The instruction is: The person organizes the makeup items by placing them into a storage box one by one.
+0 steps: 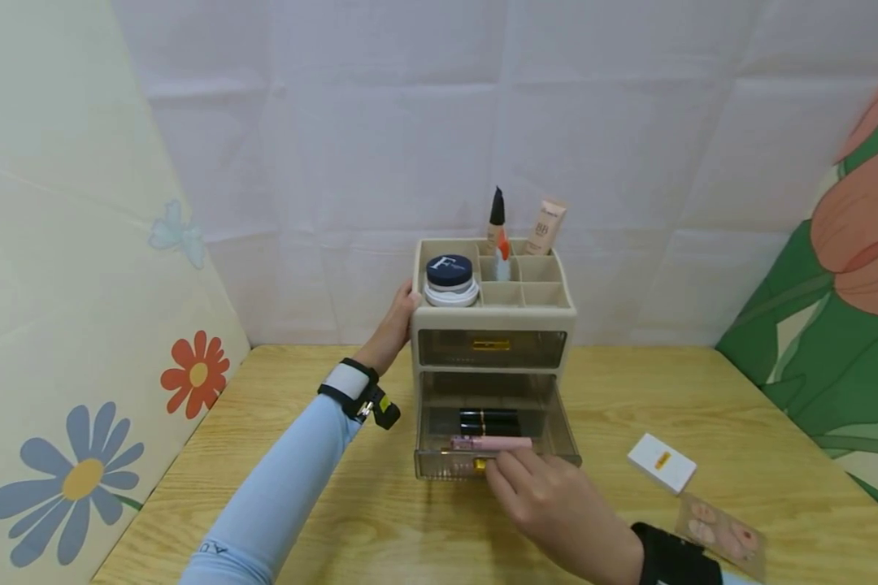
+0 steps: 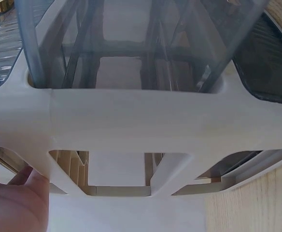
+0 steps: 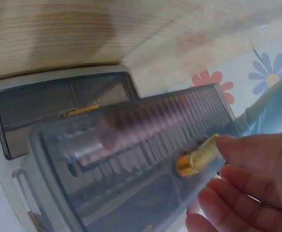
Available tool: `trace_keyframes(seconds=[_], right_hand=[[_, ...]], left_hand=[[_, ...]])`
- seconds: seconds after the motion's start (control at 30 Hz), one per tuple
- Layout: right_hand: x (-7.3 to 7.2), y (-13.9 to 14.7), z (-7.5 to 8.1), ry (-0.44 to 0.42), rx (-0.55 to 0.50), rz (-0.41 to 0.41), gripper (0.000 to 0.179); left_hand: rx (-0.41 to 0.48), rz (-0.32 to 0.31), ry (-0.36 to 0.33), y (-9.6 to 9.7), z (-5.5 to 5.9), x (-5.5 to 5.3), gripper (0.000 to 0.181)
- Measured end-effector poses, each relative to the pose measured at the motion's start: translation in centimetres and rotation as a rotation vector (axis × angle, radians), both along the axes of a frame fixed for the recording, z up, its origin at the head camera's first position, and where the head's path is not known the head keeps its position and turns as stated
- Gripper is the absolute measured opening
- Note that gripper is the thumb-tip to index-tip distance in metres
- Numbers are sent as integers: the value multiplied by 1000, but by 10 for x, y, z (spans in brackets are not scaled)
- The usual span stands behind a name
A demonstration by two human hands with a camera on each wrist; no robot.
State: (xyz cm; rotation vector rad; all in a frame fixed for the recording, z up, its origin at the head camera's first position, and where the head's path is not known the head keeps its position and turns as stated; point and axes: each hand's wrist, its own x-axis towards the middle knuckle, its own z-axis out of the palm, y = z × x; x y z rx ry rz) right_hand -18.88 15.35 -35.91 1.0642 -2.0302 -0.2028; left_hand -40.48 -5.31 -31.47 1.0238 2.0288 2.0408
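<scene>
A beige makeup organizer [image 1: 493, 315] stands on the table, with its clear lower drawer [image 1: 497, 465] pulled out. My right hand [image 1: 556, 504] pinches the gold knob [image 3: 199, 157] on the drawer's front between thumb and fingers. Inside the drawer lie a pink tube [image 1: 492, 443] and black tubes [image 1: 488, 422] with gold bands. My left hand [image 1: 395, 325] grips the organizer's upper left side; in the left wrist view its fingertips sit at the frame's edge. On top, a dark-lidded jar [image 1: 449, 271] rests on a white round case [image 1: 451, 294].
A BB cream tube [image 1: 546, 226], a black-capped bottle [image 1: 497, 213] and a small orange-tipped tube [image 1: 502, 258] stand in the top compartments. The upper drawer [image 1: 492, 349] is closed. To the right lie a white box [image 1: 662, 463] and a flat pinkish packet [image 1: 720, 532].
</scene>
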Motion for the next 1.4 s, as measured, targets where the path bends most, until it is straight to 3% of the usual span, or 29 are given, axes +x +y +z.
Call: trace_keyframes(seconds=[0.37,0.53,0.93,1.4], right_hand=[[-6,0,-14,91,-11,-8,49],[-5,1,-20,64,3,-47,47],[-7,-3,-22,114,-18,-37,41],[-15,-5,-19,42,-95,-19,47]], left_hand=[[-2,-7,6,-1,0,0,61],[-3,-15,-3,-2,1,2,60],[5,15,-7,-5,0,2,62],[12,-1,-20,-8,0,3,58]])
